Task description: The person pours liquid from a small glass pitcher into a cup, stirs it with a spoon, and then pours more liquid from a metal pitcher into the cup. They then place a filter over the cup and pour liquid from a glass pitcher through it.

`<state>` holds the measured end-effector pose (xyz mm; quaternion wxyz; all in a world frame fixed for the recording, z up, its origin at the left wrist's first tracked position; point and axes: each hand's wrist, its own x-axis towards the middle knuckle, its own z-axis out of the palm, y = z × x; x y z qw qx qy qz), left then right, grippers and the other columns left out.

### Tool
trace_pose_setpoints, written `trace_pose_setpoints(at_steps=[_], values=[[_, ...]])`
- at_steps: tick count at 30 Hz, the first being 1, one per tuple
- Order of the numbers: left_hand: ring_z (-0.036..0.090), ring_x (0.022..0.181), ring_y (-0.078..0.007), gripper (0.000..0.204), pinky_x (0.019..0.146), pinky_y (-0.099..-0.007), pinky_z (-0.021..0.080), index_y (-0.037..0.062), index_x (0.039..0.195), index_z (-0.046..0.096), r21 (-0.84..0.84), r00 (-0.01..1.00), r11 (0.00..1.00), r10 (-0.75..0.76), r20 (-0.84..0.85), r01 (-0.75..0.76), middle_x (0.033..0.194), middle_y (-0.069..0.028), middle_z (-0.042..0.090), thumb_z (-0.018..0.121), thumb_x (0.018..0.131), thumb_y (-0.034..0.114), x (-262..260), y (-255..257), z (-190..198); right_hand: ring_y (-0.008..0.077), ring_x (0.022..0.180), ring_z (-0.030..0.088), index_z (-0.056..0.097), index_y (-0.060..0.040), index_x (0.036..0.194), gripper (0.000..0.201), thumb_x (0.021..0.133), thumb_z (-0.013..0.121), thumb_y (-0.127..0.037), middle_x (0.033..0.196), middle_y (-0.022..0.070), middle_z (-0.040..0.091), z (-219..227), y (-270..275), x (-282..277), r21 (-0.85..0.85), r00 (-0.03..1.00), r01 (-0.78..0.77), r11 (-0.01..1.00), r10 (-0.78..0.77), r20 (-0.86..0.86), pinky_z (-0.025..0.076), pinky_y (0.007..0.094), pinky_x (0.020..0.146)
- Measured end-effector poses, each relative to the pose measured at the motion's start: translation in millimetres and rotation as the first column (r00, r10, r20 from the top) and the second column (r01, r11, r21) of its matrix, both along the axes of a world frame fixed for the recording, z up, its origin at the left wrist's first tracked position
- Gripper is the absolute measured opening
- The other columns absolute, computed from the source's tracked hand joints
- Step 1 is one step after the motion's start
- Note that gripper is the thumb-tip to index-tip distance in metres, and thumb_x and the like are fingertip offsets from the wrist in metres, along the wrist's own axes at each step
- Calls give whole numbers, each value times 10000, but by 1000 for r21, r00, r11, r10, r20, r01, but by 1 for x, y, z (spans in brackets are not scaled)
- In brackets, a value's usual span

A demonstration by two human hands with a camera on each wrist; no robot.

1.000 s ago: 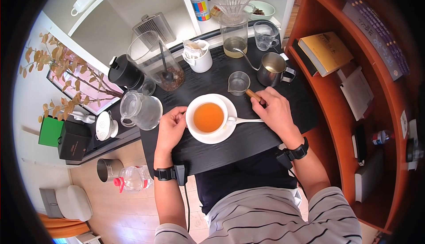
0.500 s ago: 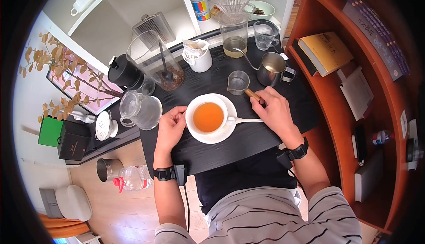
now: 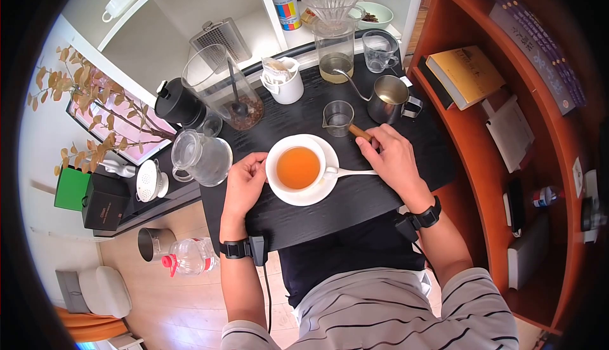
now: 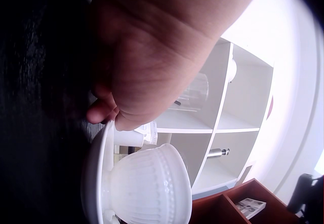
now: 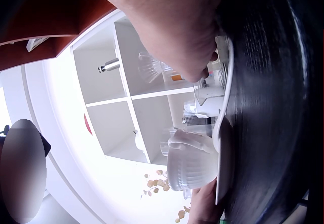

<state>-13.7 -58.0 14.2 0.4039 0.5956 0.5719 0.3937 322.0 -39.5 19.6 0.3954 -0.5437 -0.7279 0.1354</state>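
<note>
A white cup (image 3: 273, 176) of amber tea (image 3: 298, 168) stands on a white saucer (image 3: 328, 196) at the table's front. At the saucer's left edge my left hand (image 3: 246, 183) pinches the rim between thumb and fingers, as the left wrist view shows of the saucer (image 4: 92, 183) beside the ribbed cup (image 4: 149, 186). A white spoon (image 3: 356, 173) lies on the saucer, its handle reaching right under my right wrist. My right hand (image 3: 394, 158) grips the wooden handle (image 3: 360, 132) of a small spouted glass jug (image 3: 338, 116) behind the cup.
Behind the jug are a steel gooseneck pitcher (image 3: 388, 101), a glass mug (image 3: 379, 55) and a glass server with a dripper (image 3: 335, 42). A white holder of filters (image 3: 285, 86), a tall glass container (image 3: 244, 112) and a lidded glass pitcher (image 3: 206, 159) stand left. A bookshelf (image 3: 469, 207) borders the right.
The small glass jug has shifted slightly left and toward me, its handle still in my right hand. My left hand, the cup and the saucer have not moved.
</note>
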Motion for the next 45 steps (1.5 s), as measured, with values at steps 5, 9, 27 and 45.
trace_pose_setpoints(at_steps=[5, 9, 27, 45], values=[[499, 666, 10, 201, 605, -204, 397, -49, 1170, 729, -6, 1000, 1000, -2, 3, 2, 745, 73, 627, 637, 1056, 88, 0, 0, 1, 290, 657, 646, 748, -8, 1015, 245, 965, 768, -247, 777, 95, 613, -1, 1, 0, 14, 1000, 8, 1000, -8, 10, 519, 417, 613], [507, 672, 6, 202, 608, -202, 398, -47, 1170, 729, -3, 1000, 1000, -3, 1, 3, 752, 69, 633, 637, 1056, 92, 0, 0, 1, 290, 659, 647, 741, -11, 1022, 244, 973, 759, -249, 777, 97, 616, -3, 2, 0, 13, 1000, 13, 1000, -13, 9, 519, 417, 614], [551, 670, -16, 210, 626, -215, 437, -50, 1166, 727, 15, 999, 1000, -5, 32, 4, 742, 42, 657, 638, 1061, 109, -3, 1, -4, 186, 642, 627, 625, -19, 1066, 183, 994, 737, -144, 763, 75, 625, 34, -45, -42, -181, 914, -367, 912, 318, -253, 500, 338, 604], [557, 661, -21, 212, 619, -221, 446, -46, 1158, 731, 6, 1000, 1000, -4, 10, 4, 728, 40, 649, 656, 1054, 123, -3, 1, -4, 85, 740, 647, 669, -22, 1035, 179, 1095, 622, -184, 879, 40, 729, 16, -29, -42, -408, 648, -659, 632, 202, -734, 521, 241, 702]])
